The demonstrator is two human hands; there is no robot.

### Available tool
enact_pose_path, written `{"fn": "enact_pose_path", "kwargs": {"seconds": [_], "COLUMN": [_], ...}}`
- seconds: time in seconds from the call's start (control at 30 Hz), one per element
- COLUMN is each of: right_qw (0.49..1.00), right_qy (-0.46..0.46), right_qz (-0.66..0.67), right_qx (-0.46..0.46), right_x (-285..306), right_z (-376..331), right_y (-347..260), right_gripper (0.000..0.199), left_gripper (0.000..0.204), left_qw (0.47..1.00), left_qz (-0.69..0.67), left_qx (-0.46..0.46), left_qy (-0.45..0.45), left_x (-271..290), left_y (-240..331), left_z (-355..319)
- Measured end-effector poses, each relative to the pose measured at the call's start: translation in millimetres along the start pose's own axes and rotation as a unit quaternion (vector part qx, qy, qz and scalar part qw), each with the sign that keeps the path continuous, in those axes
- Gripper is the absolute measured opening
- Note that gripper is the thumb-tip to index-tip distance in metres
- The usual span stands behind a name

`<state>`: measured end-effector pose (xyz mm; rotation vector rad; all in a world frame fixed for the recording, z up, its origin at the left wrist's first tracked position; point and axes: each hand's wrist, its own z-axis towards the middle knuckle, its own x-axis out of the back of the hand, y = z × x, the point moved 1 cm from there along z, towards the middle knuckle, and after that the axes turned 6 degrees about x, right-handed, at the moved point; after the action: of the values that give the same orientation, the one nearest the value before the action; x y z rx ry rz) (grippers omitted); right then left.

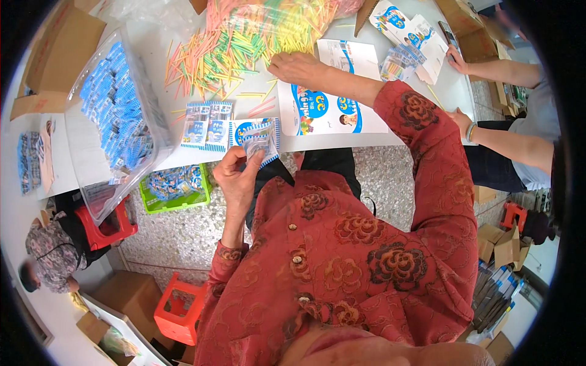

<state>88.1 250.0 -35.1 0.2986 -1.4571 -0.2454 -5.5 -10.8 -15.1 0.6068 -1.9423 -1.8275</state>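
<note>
My left hand (235, 178) is closed at the table's near edge, pinching a small clear packet (262, 144) with blue-striped ends between thumb and fingers. Similar packets (207, 125) lie flat just to its left. My right hand (300, 69) reaches to the near right side of a heap of thin pink, green and yellow plastic sticks (244, 55). Its fingers are bent together at the sticks; whether they grip one is hidden. Beneath my right forearm lies a flat white printed carton (366, 116) with blue ovals.
At the left, a clear plastic tub (160, 113) holds many blue packets. Below the table are a green basket (177, 206) and a red stool (178, 311). A co-worker's hand (456, 61) rests at the right table edge, near other cartons (421, 43). Another person sits far left.
</note>
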Motion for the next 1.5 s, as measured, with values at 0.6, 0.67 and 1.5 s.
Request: {"fn": "enact_pose_path", "kwargs": {"seconds": [0.6, 0.67, 1.5], "right_qw": [0.993, 0.993, 0.997], "right_qy": [0.115, 0.121, 0.071], "right_qz": [0.003, 0.004, -0.007], "right_qx": [0.006, -0.001, -0.006], "right_x": [-1.9, -1.4, 9.4], "right_z": [-12.4, -9.6, -12.5], "right_y": [-11.5, -11.0, -9.1], "right_gripper": [0.013, 0.013, 0.013], "left_gripper": [0.013, 0.014, 0.015], "left_qw": [0.999, 0.999, 0.998], "left_qz": [-0.045, -0.044, -0.049], "left_qx": [0.007, 0.007, -0.009], "left_qy": [-0.022, -0.022, -0.027], "left_x": [-2.7, -3.0, -6.2], "left_y": [-3.1, -1.3, -0.2], "left_z": [2.2, 1.8, 2.4]}}
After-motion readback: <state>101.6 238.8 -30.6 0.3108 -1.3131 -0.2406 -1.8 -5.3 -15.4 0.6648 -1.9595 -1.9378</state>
